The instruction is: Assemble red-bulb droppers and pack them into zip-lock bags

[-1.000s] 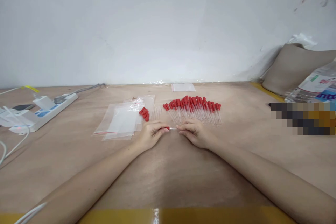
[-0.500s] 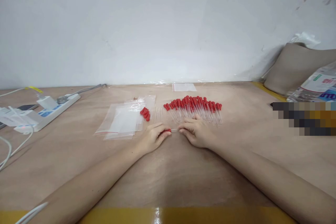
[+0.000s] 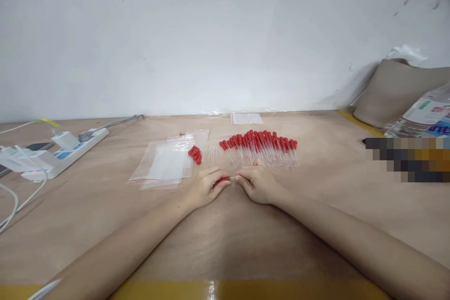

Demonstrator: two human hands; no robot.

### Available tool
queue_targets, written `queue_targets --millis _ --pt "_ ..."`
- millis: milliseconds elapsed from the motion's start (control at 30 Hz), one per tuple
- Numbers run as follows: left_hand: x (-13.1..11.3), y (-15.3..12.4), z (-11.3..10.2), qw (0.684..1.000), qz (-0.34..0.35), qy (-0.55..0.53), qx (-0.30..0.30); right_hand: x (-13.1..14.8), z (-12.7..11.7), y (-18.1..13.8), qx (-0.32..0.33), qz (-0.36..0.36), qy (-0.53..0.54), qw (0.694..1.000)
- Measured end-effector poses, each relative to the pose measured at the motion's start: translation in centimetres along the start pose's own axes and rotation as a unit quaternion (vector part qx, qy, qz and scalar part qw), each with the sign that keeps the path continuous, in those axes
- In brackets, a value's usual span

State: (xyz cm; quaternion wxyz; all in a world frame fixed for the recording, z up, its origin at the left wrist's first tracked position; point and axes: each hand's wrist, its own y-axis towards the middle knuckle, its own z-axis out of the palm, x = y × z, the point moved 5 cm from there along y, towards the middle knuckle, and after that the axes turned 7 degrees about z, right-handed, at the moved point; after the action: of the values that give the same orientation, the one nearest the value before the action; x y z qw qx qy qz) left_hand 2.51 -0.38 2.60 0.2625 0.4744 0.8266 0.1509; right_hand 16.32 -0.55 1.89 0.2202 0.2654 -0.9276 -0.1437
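My left hand [image 3: 206, 187] pinches a small red rubber bulb [image 3: 224, 179] at the middle of the table. My right hand [image 3: 257, 183] pinches the clear thin tube [image 3: 232, 178] that meets that bulb, so both hands hold one dropper between them. Just behind my hands lies a row of several finished droppers [image 3: 260, 146] with red bulbs and clear tubes. A small heap of loose red bulbs [image 3: 195, 153] lies left of the row, beside a few bare clear tubes [image 3: 212, 153].
Clear zip bags [image 3: 165, 161] lie left of the bulbs; another small bag [image 3: 246, 118] lies by the wall. A white power strip [image 3: 56, 154] with cables sits far left. A grey cushion [image 3: 397, 89] and plastic bottle [image 3: 422, 115] are far right.
My hands have drawn closer together and slightly towards me. More of the red bulb now shows at my left fingertips, pressed against the tube.
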Motion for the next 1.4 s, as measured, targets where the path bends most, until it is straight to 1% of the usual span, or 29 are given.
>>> queue_targets --millis 100,167,233,300,367,433,500,533,567,633,700,767,833,933,1033,1100,1200,1233,1267,1333,1400 --pt "0.2 0.3 -0.1 1.0 -0.004 -0.003 0.0 0.0 -0.2 0.2 0.021 0.01 -0.001 1.0" --pt "0.4 0.5 -0.6 1.0 0.007 -0.004 -0.013 0.1 -0.6 0.3 0.025 0.019 0.009 0.999" --pt "1.0 0.5 -1.7 0.998 0.017 0.017 -0.051 -0.2 -1.1 0.4 0.03 0.034 0.05 0.998" --pt "2.3 0.2 -3.2 0.991 0.0 0.065 -0.113 -1.3 -1.6 0.6 0.033 0.079 0.137 0.987" --pt "4.2 -0.5 -4.8 0.974 -0.053 0.121 -0.185 -3.5 -2.0 0.7 0.024 0.167 0.242 0.955" --pt "6.4 -1.5 -5.9 0.948 -0.114 0.159 -0.249 -6.4 -2.5 0.8 -0.007 0.267 0.326 0.907" --pt "8.5 -2.4 -6.3 0.927 -0.177 0.167 -0.284 -9.0 -3.5 0.9 -0.059 0.336 0.369 0.865" --pt "9.3 -2.8 -6.3 0.919 -0.209 0.163 -0.29 -9.9 -4.1 1.0 -0.085 0.355 0.371 0.854" --pt "10.1 -3.1 -6.2 0.914 -0.235 0.157 -0.29 -10.5 -4.7 1.2 -0.109 0.366 0.358 0.852" --pt "11.0 -3.4 -5.8 0.911 -0.267 0.143 -0.279 -10.7 -5.7 1.9 -0.131 0.371 0.295 0.871" --pt "11.3 -3.4 -5.4 0.914 -0.276 0.133 -0.265 -9.8 -5.9 2.9 -0.121 0.366 0.203 0.9" --pt "11.4 -3.4 -5.3 0.916 -0.282 0.121 -0.258 -8.5 -5.3 4.1 -0.1 0.365 0.117 0.918" --pt "11.4 -3.4 -5.2 0.918 -0.286 0.107 -0.255 -7.4 -4.3 5.2 -0.081 0.373 0.052 0.923" --pt "11.3 -3.3 -5.0 0.92 -0.287 0.095 -0.249 -7.1 -2.8 6.4 -0.064 0.392 -0.016 0.918" --pt "11.3 -3.2 -4.9 0.922 -0.288 0.083 -0.246 -7.6 -2.1 6.7 -0.051 0.397 -0.048 0.915" --pt "11.1 -3.1 -4.8 0.923 -0.288 0.071 -0.244 -7.5 -2.1 6.5 -0.048 0.39 -0.06 0.918" --pt "10.9 -2.9 -4.7 0.926 -0.289 0.054 -0.236 -5.8 -2.5 6.2 -0.065 0.356 -0.067 0.93" --pt "10.9 -2.9 -4.7 0.927 -0.288 0.05 -0.234 -4.9 -2.4 6.3 -0.056 0.339 -0.062 0.937" --pt "10.8 -2.9 -4.7 0.929 -0.285 0.048 -0.232 -3.9 -2.0 6.5 -0.036 0.323 -0.054 0.944" --pt "10.7 -2.8 -4.6 0.931 -0.279 0.044 -0.23 -2.0 -0.9 7.1 0.028 0.289 -0.037 0.956" --pt "10.8 -2.9 -4.7 0.932 -0.276 0.044 -0.229 -0.5 0.5 7.8 0.087 0.266 -0.038 0.959"
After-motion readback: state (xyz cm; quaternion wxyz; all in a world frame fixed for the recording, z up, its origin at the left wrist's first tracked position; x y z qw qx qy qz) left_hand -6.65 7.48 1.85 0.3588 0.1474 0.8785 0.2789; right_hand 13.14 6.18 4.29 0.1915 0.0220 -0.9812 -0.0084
